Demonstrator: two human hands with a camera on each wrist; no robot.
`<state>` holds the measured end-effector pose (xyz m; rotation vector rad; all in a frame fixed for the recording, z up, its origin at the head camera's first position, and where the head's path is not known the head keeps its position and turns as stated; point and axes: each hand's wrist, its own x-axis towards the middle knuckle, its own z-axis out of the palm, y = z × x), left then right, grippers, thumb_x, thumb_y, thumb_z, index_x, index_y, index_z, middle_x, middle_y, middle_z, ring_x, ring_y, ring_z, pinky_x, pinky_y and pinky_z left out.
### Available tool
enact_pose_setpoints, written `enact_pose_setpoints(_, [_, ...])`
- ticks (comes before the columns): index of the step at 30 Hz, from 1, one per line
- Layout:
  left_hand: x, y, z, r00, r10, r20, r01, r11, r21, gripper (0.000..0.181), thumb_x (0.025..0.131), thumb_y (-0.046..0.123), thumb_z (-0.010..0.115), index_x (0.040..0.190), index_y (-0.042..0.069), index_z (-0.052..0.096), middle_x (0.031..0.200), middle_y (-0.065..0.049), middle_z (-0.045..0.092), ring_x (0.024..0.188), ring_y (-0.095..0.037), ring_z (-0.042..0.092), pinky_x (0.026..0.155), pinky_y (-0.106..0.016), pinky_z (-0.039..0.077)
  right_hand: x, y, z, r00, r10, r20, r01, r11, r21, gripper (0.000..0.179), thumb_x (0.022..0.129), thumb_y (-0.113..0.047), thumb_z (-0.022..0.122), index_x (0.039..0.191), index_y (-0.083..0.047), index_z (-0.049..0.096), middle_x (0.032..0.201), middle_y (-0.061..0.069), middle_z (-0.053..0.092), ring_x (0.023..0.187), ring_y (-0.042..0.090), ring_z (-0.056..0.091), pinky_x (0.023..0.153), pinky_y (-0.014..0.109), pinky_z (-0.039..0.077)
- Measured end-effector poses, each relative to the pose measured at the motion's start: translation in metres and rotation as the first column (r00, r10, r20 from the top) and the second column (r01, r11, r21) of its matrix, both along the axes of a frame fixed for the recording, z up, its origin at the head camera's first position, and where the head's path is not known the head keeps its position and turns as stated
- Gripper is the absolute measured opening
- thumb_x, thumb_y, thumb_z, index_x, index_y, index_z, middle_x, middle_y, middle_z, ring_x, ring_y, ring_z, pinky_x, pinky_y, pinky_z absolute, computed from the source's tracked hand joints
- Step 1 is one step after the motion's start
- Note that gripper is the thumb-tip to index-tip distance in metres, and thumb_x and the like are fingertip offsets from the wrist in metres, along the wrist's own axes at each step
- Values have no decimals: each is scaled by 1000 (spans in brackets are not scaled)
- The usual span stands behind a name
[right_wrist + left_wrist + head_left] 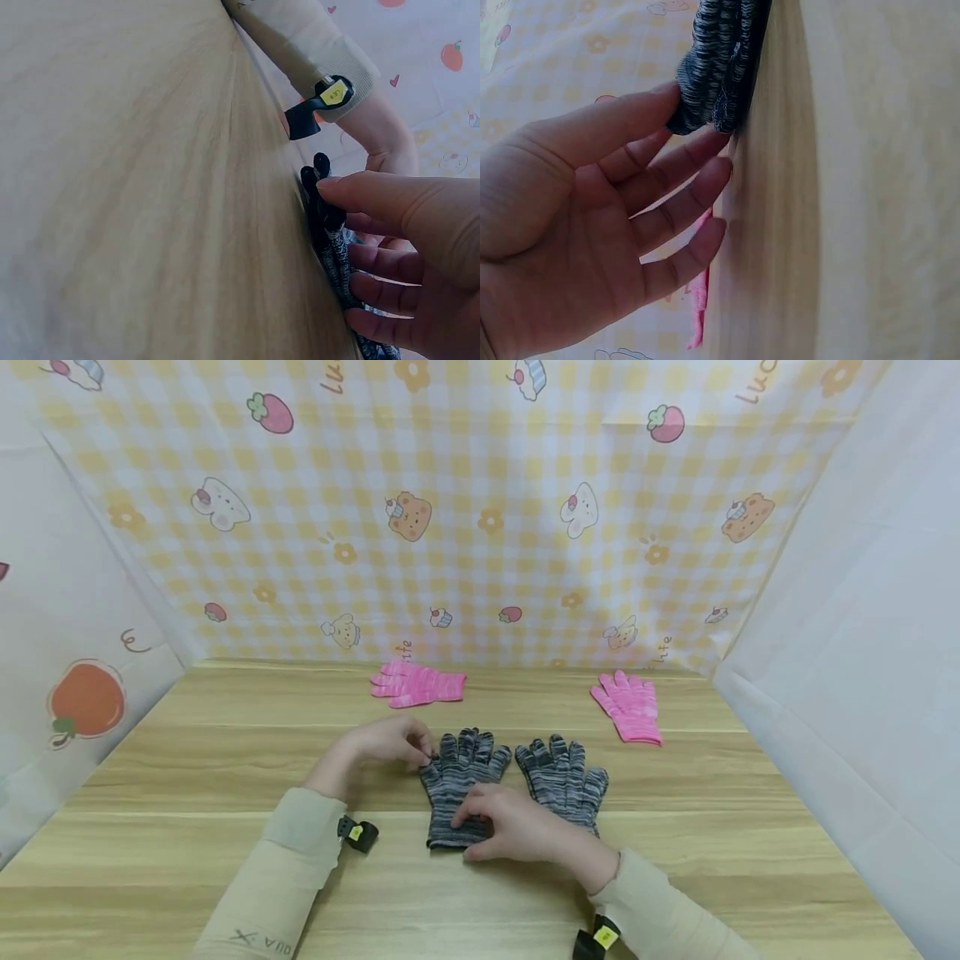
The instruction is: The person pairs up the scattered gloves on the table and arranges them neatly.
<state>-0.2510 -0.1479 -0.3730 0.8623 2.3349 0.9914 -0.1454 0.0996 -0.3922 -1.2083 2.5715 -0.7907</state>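
A black-and-grey striped knit glove (450, 785) lies flat on the table, fingers pointing away and cuff toward me. At its upper left, my left hand (393, 741) pinches a glove fingertip (694, 105) between thumb and index finger; the other fingers are loosely bent. Over the cuff end is my right hand (513, 827), thumb and index finger apart. In the right wrist view, that thumb touches the dark cuff (326, 214), and the other fingers rest along the glove. A second striped glove (558, 772) lies to the right, partly hidden by my right hand.
Two pink gloves lie farther back, one at left (420, 683) and one at right (632, 706). The wooden table (187, 860) meets a yellow checked cloth (465, 568) behind. White cloth walls stand on both sides.
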Motion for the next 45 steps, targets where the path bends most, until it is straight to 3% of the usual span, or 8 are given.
enact_pose_setpoints(4, [0, 1, 1, 1000, 16, -5, -16, 1000, 25, 4, 86, 2, 65, 86, -1, 63, 93, -4, 65, 77, -16, 56, 74, -31, 48, 0, 0, -1, 1000, 5, 1, -5, 1000, 12, 31, 79, -27, 79, 108, -20, 68, 106, -12, 55, 99, 4, 51, 87, 22, 45])
enact_pose_setpoints(10, [-1, 3, -1, 999, 39, -3, -39, 999, 27, 3, 87, 1, 64, 84, -1, 63, 79, -4, 60, 71, -18, 54, 66, -28, 46, -1, 0, -1, 1000, 30, -7, -30, 1000, 10, 30, 80, -23, 78, 108, -18, 68, 104, -12, 56, 95, 5, 52, 83, 19, 45])
enact_pose_setpoints(16, [-2, 2, -3, 999, 43, 12, -43, 998, 49, 7, 82, -7, 62, 86, -2, 62, 81, -9, 62, 72, -15, 54, 66, -27, 47, -1, -1, -1, 998, 54, -20, -54, 998, 23, 30, 80, -19, 78, 109, -16, 69, 98, -13, 58, 90, 2, 50, 79, 17, 44])
enact_pose_setpoints(25, [-3, 2, -4, 997, 68, 40, -69, 997, 21, 29, 78, -9, 62, 107, -7, 62, 87, -10, 61, 77, -17, 56, 70, -29, 50, -2, -2, -1, 997, 77, -4, -77, 997, 1, 27, 81, -13, 76, 107, -15, 70, 86, -13, 55, 81, 3, 48, 70, 15, 42])
enact_pose_setpoints(33, [-4, 5, -2, 982, 170, 86, -174, 984, 43, 41, 93, 11, 60, 126, -11, 50, 100, -14, 61, 76, -23, 60, 73, -37, 53, -6, 0, -3, 995, 98, 23, -98, 995, -12, 26, 82, -14, 76, 107, -15, 70, 86, -13, 56, 80, 2, 49, 69, 16, 43])
enact_pose_setpoints(38, [-9, 12, -3, 977, 186, 108, -191, 981, 31, 39, 93, 10, 59, 124, -11, 52, 89, -13, 61, 72, -21, 57, 72, -33, 51, -7, 1, -3, 994, 104, 32, -104, 994, -16, 26, 82, -14, 76, 107, -14, 70, 86, -12, 56, 80, 3, 49, 69, 16, 43])
enact_pose_setpoints(45, [-13, 27, 2, 983, 178, 48, -176, 983, -54, 23, 93, 9, 59, 109, -6, 62, 71, -8, 57, 62, -16, 50, 60, -25, 42, -8, 1, -4, 994, 109, 31, -108, 994, -11, 26, 82, -17, 76, 108, -16, 70, 86, -13, 55, 80, 2, 49, 69, 15, 43])
